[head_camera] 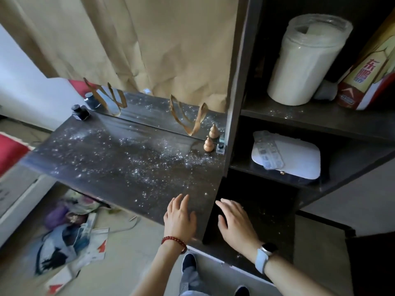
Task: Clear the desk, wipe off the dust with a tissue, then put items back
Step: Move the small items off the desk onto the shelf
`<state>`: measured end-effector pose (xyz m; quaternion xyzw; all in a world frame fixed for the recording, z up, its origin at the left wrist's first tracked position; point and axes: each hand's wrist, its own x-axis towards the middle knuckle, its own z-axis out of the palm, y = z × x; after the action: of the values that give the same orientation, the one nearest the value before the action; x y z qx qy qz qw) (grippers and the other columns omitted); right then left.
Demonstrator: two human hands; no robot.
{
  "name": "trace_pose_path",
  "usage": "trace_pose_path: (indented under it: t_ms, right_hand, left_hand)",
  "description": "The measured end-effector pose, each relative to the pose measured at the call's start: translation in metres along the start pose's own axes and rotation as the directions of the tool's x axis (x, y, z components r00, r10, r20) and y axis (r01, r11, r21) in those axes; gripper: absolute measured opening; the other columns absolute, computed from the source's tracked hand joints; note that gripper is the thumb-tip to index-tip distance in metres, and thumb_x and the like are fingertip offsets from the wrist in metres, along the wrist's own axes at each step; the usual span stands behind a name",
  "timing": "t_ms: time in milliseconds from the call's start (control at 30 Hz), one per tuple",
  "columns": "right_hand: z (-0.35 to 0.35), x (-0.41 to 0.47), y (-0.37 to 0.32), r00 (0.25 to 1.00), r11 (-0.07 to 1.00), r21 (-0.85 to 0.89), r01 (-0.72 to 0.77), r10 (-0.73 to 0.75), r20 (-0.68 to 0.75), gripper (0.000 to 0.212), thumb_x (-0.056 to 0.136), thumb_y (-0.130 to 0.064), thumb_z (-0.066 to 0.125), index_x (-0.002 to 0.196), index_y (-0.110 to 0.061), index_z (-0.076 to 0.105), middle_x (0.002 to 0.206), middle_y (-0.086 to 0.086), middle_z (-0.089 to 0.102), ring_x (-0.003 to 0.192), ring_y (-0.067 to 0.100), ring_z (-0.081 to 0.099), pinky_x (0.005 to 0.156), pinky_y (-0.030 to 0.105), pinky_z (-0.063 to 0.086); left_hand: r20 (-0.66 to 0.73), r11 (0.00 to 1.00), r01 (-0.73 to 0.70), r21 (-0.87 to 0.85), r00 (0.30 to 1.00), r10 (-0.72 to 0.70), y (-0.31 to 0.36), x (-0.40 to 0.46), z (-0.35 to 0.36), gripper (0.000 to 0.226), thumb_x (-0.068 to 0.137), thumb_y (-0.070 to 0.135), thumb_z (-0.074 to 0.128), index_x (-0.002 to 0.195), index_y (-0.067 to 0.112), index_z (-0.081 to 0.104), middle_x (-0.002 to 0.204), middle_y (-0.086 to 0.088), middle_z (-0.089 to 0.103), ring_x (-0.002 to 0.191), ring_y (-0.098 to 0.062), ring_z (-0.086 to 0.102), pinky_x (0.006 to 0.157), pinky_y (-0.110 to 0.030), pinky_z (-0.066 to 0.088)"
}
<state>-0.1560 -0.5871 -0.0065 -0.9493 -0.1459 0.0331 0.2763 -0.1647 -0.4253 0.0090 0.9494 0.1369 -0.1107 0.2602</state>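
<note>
Dark desk (106, 159) speckled with white dust (149, 163) (glittery), tan gourd (209, 144), beige curtain (149, 39).

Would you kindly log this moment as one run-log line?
stage: desk not yet cleared | left hand: empty, over desk front edge | right hand: empty | still on desk: ink bottle, wooden gourd | dust: unwiped

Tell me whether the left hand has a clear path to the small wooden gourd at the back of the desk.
Probably yes: the left hand is empty, and only dusty desk lies between it and the gourd. A small bottle stands close beside it.
</note>
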Motion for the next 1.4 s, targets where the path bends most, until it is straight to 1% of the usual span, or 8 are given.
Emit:
trace_pose_path:
  t_ms: [200,367,600,800,1000,1100,1233,1400]
  right_hand:
    - [0.007,0.076,-0.04,0.998,0.993,0.108,-0.051,0.048,0.033,0.044,0.092,-0.008,0.04,0.136,-0.007,0.035,0.139,0.008,0.039,0.131,0.02,0.031,0.109,0.022,0.021]
    - [0.021,0.167,-0.045,0.96,0.97,0.004,-0.245,0.243,-0.142,0.056,0.085,-0.001,0.048,0.137,-0.002,0.029,0.132,0.016,0.041,0.125,0.031,0.036,0.107,0.039,0.032]
    - [0.025,0.228,-0.019,0.877,0.851,-0.213,-0.48,0.461,-0.137,0.056,0.08,-0.012,0.058,0.129,-0.005,0.032,0.143,0.016,0.028,0.134,0.029,0.024,0.11,0.038,0.028]
    - [0.039,0.235,-0.018,0.823,0.765,-0.306,-0.567,0.537,-0.182,0.046,0.084,-0.015,0.053,0.128,-0.012,0.039,0.127,0.009,0.041,0.114,0.028,0.041,0.093,0.036,0.043]
    - [0.061,0.214,-0.027,0.784,0.707,-0.349,-0.615,0.597,-0.173,0.032,0.056,-0.007,0.075,0.084,-0.009,0.06,0.088,0.014,0.062,0.078,0.033,0.056,0.062,0.041,0.051]
    - [0.068,0.196,-0.031,0.85,0.77,-0.37,-0.52,0.508,-0.137,0.029,0.072,-0.009,0.059,0.101,-0.007,0.059,0.094,0.011,0.062,0.084,0.029,0.056,0.074,0.042,0.046]
    - [0.059,0.162,-0.047,0.828,0.811,-0.174,-0.559,0.533,-0.174,0.038,0.066,-0.021,0.077,0.1,-0.009,0.063,0.094,0.007,0.067,0.085,0.024,0.062,0.072,0.033,0.055]
    - [0.041,0.122,-0.05,0.794,0.799,0.155,-0.581,0.598,-0.109,0.041,0.089,-0.025,0.055,0.126,-0.01,0.045,0.129,0.006,0.047,0.113,0.023,0.054,0.093,0.033,0.045]
  left_hand:
    - [-0.03,0.992,-0.121,-0.042,0.992,0.12,-0.027,0.067,-0.037,0.048,0.089,0.019,0.048,0.136,0.013,0.036,0.141,-0.009,0.038,0.127,-0.029,0.035,0.106,-0.039,0.032]
    - [0.031,0.933,-0.357,-0.043,0.933,0.358,-0.019,0.149,-0.062,0.046,0.089,0.017,0.049,0.133,0.01,0.04,0.135,-0.01,0.044,0.123,-0.029,0.04,0.105,-0.035,0.032]
    - [0.086,0.828,-0.554,-0.088,0.824,0.56,0.005,0.216,-0.069,0.044,0.087,0.014,0.052,0.13,0.009,0.044,0.133,-0.01,0.048,0.123,-0.028,0.043,0.104,-0.035,0.035]
    - [0.135,0.811,-0.572,-0.124,0.8,0.585,0.014,0.24,-0.059,0.044,0.088,0.012,0.05,0.131,0.011,0.042,0.132,-0.009,0.048,0.121,-0.026,0.042,0.103,-0.032,0.035]
    - [0.204,0.822,-0.514,-0.247,0.801,0.562,0.029,0.254,-0.037,0.053,0.085,0.008,0.052,0.136,0.01,0.036,0.139,-0.011,0.041,0.128,-0.028,0.038,0.107,-0.033,0.03]
    - [0.257,0.866,-0.416,-0.277,0.836,0.485,0.037,0.258,-0.022,0.06,0.084,0.009,0.055,0.139,0.01,0.031,0.143,-0.012,0.034,0.132,-0.028,0.031,0.107,-0.034,0.03]
    - [0.245,0.891,-0.406,-0.202,0.86,0.448,0.05,0.263,-0.008,0.055,0.086,0.015,0.055,0.137,0.012,0.034,0.141,-0.01,0.036,0.129,-0.03,0.032,0.101,-0.039,0.036]
    - [0.215,0.873,-0.457,-0.173,0.847,0.486,0.057,0.266,0.0,0.024,0.089,0.017,0.049,0.11,0.006,0.058,0.119,-0.017,0.056,0.112,-0.035,0.045,0.088,-0.037,0.039]
